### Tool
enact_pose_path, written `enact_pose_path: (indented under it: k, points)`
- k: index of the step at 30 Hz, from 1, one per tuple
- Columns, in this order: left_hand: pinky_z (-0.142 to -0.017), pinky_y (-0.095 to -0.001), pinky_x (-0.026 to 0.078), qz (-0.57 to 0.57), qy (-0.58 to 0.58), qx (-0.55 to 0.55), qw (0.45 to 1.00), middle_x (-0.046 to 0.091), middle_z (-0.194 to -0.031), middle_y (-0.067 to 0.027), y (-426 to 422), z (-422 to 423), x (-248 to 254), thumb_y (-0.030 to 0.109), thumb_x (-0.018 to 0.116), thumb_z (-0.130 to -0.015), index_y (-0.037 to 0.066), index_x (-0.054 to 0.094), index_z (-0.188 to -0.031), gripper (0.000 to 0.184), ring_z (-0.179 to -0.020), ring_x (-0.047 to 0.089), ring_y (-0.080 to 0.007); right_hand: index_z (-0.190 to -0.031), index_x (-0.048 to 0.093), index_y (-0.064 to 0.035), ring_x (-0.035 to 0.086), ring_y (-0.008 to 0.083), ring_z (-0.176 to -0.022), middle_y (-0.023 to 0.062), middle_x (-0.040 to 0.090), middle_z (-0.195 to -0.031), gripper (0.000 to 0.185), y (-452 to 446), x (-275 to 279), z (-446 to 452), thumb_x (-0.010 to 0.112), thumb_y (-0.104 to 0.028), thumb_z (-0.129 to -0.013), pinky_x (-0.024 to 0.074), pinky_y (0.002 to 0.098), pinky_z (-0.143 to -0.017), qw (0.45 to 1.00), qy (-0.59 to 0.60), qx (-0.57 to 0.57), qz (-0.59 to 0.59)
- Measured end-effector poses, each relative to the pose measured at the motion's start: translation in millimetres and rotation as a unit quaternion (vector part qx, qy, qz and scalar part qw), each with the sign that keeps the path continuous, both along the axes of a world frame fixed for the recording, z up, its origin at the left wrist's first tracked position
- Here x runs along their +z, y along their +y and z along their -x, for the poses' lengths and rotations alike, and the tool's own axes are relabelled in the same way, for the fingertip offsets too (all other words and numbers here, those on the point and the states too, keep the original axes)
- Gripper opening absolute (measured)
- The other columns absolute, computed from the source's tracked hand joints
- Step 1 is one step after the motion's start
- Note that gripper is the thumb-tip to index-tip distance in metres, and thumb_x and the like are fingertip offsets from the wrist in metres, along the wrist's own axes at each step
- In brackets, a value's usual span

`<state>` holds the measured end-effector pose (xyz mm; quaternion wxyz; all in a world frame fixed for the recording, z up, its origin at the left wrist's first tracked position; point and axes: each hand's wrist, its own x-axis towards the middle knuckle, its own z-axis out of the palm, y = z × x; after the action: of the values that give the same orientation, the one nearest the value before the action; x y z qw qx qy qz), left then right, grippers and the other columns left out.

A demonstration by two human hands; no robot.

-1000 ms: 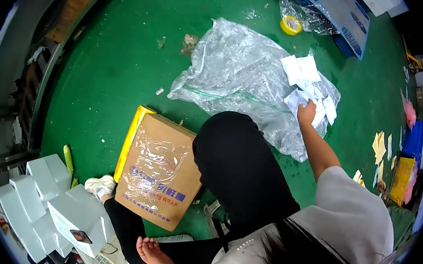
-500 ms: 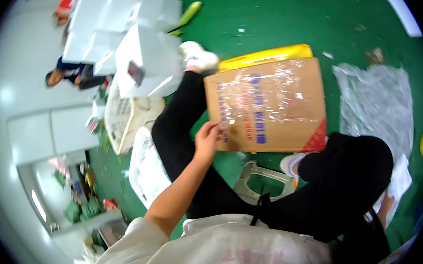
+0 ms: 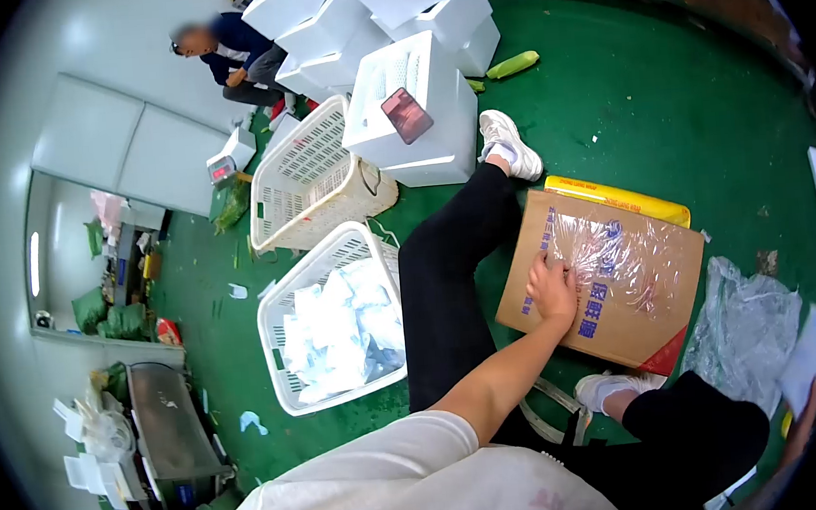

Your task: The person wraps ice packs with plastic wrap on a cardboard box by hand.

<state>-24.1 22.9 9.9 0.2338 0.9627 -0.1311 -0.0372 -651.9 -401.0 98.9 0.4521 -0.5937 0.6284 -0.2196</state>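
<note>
In the upper left of the frame, 1 person point(image 3: 244, 57) in dark blue is near stacked white boxes point(image 3: 333, 35). At upper centre, a phone point(image 3: 407, 116) lies on another white box point(image 3: 455, 107), left of a green cob point(image 3: 513, 64).

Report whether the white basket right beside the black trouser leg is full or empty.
Partly filled: white packets lie heaped inside the basket, while some of its slatted inner wall shows bare beside them.
</note>
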Motion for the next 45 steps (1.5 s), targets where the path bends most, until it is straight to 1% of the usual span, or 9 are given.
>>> enact_pose_path:
  k: [6,12,15,21,27,31,35,43,45]
  points:
    - [-0.073,-0.0515,0.048,0.222,0.116,0.013,0.968,0.063,-0.092,-0.0257,18.6,-21.1,-10.9,0.026,0.05,-0.098,0.009,0.053,-0.104,0.018,-0.086,0.06,-0.0474,-0.144,0.041,0.0,0.05,0.0212,-0.122,0.0142,0.052,-0.136,0.057,130.4,81.2,-394.1,0.059,-0.021,-0.095,0.0393,0.0329,-0.105,0.932,-0.041,0.355,0.056]
    - [-0.055,-0.0248,0.044,0.349,0.284,-0.013,0.893,0.062,-0.074,-0.0047,34.9,-38.6,-56.6,0.018,0.065,-0.093,0.004,0.056,-0.1,0.018,-0.06,0.053,-0.01,-0.143,0.043,-0.0212,0.052,0.0369,-0.118,0.0181,0.049,-0.133,0.063,277.5,6.7,-544.3,0.066,-0.015,-0.084,0.0474,0.0456,-0.095,0.837,0.212,0.402,0.303]
    - [-0.049,-0.0254,0.044,0.279,0.382,-0.026,0.881,0.062,-0.068,-0.0028,36.9,-45.1,-39.9,0.017,0.062,-0.093,0.005,0.059,-0.088,0.013,-0.053,0.054,-0.0105,-0.142,0.046,-0.019,0.04,0.0417,-0.132,0.0242,0.04,-0.144,0.065,315.6,-61.2,-548.0,0.069,-0.014,-0.081,0.0348,0.0459,-0.109,0.786,0.266,0.381,0.408]
    - [-0.066,-0.04,0.05,0.251,0.318,0.075,0.911,0.064,-0.069,-0.0131,31.7,-41.9,-26.3,0.026,0.064,-0.084,0.003,0.059,-0.08,0.024,-0.07,0.065,-0.029,-0.138,0.045,-0.0015,0.041,0.0425,-0.131,0.0275,0.042,-0.143,0.067,305.4,-51.1,-504.9,0.07,-0.028,-0.082,0.0359,0.0459,-0.107,0.898,0.2,0.241,0.308]
    - [-0.074,-0.0475,0.051,0.171,0.215,0.034,0.961,0.066,-0.08,-0.0221,6.1,-49.6,-1.1,0.035,0.069,-0.081,0.002,0.062,-0.086,0.034,-0.079,0.066,-0.0391,-0.108,0.062,0.0061,0.061,0.0429,-0.095,0.0272,0.065,-0.102,0.06,309.5,-67.2,-461.5,0.072,-0.045,-0.08,0.047,0.0481,-0.087,0.944,0.279,0.111,0.133]
    - [-0.055,-0.0388,0.049,0.152,0.372,0.005,0.916,0.064,-0.07,-0.016,3.6,-70.0,-5.6,0.027,0.068,-0.083,0.003,0.065,-0.085,0.024,-0.057,0.063,-0.0278,-0.071,0.063,0.0012,0.056,0.0221,-0.053,0.0079,0.06,-0.062,0.033,248.3,-173.1,-417.0,0.071,-0.03,-0.08,0.0417,0.0342,-0.049,0.956,0.161,0.243,-0.004]
    - [-0.041,-0.0329,0.046,0.21,0.469,0.066,0.855,0.058,-0.059,-0.0086,25.4,-77.3,20.9,0.015,0.068,-0.084,0.003,0.061,-0.082,0.013,-0.042,0.055,-0.0181,-0.069,0.059,-0.0047,0.051,0.0143,-0.046,0.0031,0.054,-0.059,0.014,243.7,-102.5,-411.7,0.058,-0.013,-0.079,0.0385,0.0278,-0.041,0.956,0.044,0.252,-0.141]
    - [-0.042,-0.0332,0.048,0.338,0.556,0.238,0.721,0.062,-0.065,-0.011,95.1,-50.3,22.2,0.026,0.066,-0.089,0.004,0.065,-0.09,0.023,-0.047,0.059,-0.016,-0.096,0.06,-0.0001,0.062,0.0197,-0.085,0.0093,0.064,-0.093,0.022,277.3,-24.6,-354.0,0.056,-0.016,-0.083,0.0501,0.0339,-0.074,0.947,-0.128,0.008,-0.293]
    - [-0.047,-0.0346,0.05,0.302,0.444,0.154,0.83,0.063,-0.068,-0.0114,107.5,-38.9,52.4,0.023,0.066,-0.089,0.004,0.066,-0.09,0.019,-0.052,0.061,-0.0195,-0.101,0.059,-0.0001,0.06,0.0224,-0.099,0.0117,0.064,-0.104,0.024,286.8,-5.3,-365.1,0.056,-0.017,-0.083,0.0483,0.0366,-0.086,0.94,-0.217,0.009,-0.264]
